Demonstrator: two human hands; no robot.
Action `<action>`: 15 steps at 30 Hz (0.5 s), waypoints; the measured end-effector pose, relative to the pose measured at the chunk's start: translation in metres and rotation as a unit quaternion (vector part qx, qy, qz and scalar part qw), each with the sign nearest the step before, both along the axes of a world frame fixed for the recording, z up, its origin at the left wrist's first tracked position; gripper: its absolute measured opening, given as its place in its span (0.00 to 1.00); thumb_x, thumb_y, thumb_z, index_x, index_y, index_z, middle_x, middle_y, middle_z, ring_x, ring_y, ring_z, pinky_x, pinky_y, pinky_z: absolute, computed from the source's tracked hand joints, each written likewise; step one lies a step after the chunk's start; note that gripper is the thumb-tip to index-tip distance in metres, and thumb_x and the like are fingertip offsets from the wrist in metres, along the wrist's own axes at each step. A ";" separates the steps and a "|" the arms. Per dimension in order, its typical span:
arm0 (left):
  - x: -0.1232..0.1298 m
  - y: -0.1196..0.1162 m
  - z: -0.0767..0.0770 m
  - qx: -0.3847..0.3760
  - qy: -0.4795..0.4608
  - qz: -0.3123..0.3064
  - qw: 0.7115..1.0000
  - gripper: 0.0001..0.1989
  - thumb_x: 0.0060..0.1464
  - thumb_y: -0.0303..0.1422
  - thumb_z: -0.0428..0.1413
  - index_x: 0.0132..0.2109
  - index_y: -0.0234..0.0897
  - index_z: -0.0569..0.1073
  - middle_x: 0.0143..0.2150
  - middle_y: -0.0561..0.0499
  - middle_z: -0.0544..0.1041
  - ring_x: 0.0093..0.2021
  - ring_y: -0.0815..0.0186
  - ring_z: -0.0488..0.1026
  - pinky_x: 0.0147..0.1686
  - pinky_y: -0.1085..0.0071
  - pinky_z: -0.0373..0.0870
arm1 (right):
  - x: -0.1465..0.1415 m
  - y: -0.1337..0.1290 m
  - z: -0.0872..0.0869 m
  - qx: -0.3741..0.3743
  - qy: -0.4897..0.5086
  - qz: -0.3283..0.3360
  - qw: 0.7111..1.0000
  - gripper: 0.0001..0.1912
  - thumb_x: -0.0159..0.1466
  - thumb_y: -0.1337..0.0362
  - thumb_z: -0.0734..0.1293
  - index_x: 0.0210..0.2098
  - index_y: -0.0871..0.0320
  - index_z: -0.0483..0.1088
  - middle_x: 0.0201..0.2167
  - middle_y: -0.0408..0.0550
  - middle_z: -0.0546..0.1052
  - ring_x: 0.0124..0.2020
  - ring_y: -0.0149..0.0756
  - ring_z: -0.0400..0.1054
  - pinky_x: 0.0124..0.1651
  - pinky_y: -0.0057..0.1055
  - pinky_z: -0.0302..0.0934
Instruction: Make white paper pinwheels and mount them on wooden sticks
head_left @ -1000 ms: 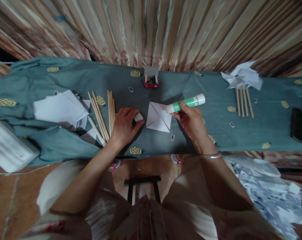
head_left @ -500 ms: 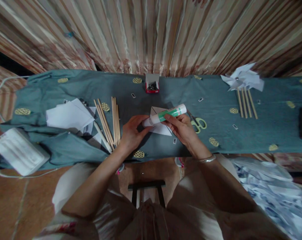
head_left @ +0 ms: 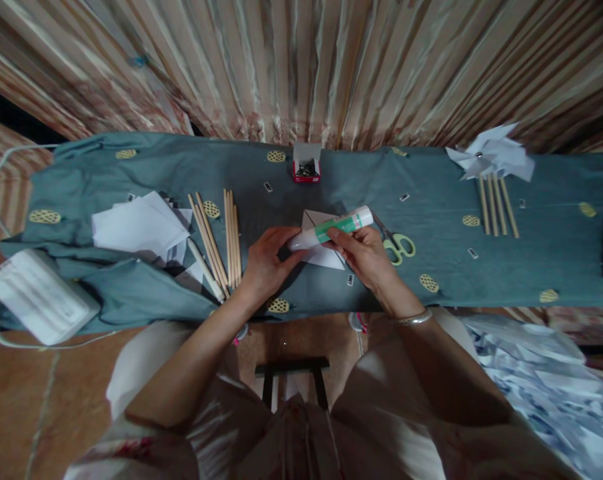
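Note:
A white and green glue stick (head_left: 345, 225) is held slantwise over the middle of the cloth. My right hand (head_left: 364, 257) grips its body, thumb on the green label. At the lower-left end, the fingers of my left hand (head_left: 270, 260) pinch the whitish cap (head_left: 301, 240), which looks seated on the stick. Beneath lies a white paper square (head_left: 326, 257) with cut diagonal lines, partly hidden by the stick and my right hand. Scissors with pale green handles (head_left: 401, 247) lie just right of my right hand.
Wooden sticks (head_left: 232, 240) and white paper sheets (head_left: 136, 227) lie to the left, near a white power strip (head_left: 44, 297). A small red box (head_left: 306, 172) of metal pieces stands at the back. White paper pinwheels (head_left: 491, 157) on sticks lie right. A bag of paper scraps (head_left: 541, 380) sits lower right.
A narrow step between the cap and the glue stick's body no longer shows; they now look joined. Both hands keep nearly the same place, and the view has shifted slightly.

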State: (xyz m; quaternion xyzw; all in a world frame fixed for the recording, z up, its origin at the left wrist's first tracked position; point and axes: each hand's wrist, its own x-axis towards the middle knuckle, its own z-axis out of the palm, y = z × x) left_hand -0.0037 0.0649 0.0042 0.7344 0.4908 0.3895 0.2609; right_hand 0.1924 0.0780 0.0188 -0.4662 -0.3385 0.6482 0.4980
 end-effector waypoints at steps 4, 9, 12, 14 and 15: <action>0.000 -0.001 0.003 0.016 0.024 -0.007 1.000 0.16 0.59 0.41 0.60 0.51 0.39 0.75 0.47 0.46 0.80 0.48 0.60 0.76 0.49 0.60 0.74 | -0.002 -0.001 0.001 -0.012 -0.001 0.003 1.000 0.20 0.43 0.51 0.82 0.27 0.57 0.78 0.28 0.43 0.82 0.31 0.32 0.76 0.43 0.34 0.75; 0.002 -0.001 0.006 0.015 0.042 -0.005 0.999 0.16 0.61 0.43 0.58 0.50 0.38 0.76 0.47 0.45 0.80 0.47 0.58 0.77 0.49 0.60 0.74 | -0.007 -0.002 -0.002 -0.020 -0.018 0.005 1.000 0.20 0.43 0.50 0.82 0.27 0.57 0.79 0.27 0.43 0.82 0.30 0.33 0.76 0.41 0.33 0.75; 0.001 -0.001 0.006 0.013 0.046 -0.005 0.999 0.16 0.61 0.43 0.58 0.50 0.38 0.76 0.46 0.45 0.81 0.47 0.59 0.77 0.48 0.61 0.74 | -0.010 -0.002 -0.005 -0.015 -0.042 0.008 0.999 0.21 0.43 0.47 0.81 0.26 0.57 0.79 0.26 0.43 0.82 0.27 0.33 0.75 0.36 0.32 0.73; 0.001 -0.001 0.005 0.011 0.046 -0.006 0.999 0.16 0.61 0.43 0.58 0.50 0.38 0.76 0.46 0.45 0.81 0.47 0.59 0.77 0.48 0.60 0.74 | -0.012 -0.002 -0.005 -0.009 -0.062 0.016 0.998 0.22 0.43 0.46 0.80 0.25 0.57 0.78 0.24 0.43 0.81 0.25 0.32 0.74 0.33 0.31 0.72; 0.002 -0.001 0.004 0.010 0.044 -0.006 0.999 0.16 0.61 0.43 0.58 0.51 0.38 0.76 0.46 0.45 0.81 0.47 0.59 0.77 0.48 0.60 0.74 | -0.013 -0.002 -0.004 -0.006 -0.072 0.022 0.997 0.22 0.43 0.45 0.80 0.24 0.57 0.78 0.23 0.42 0.80 0.24 0.32 0.73 0.32 0.31 0.72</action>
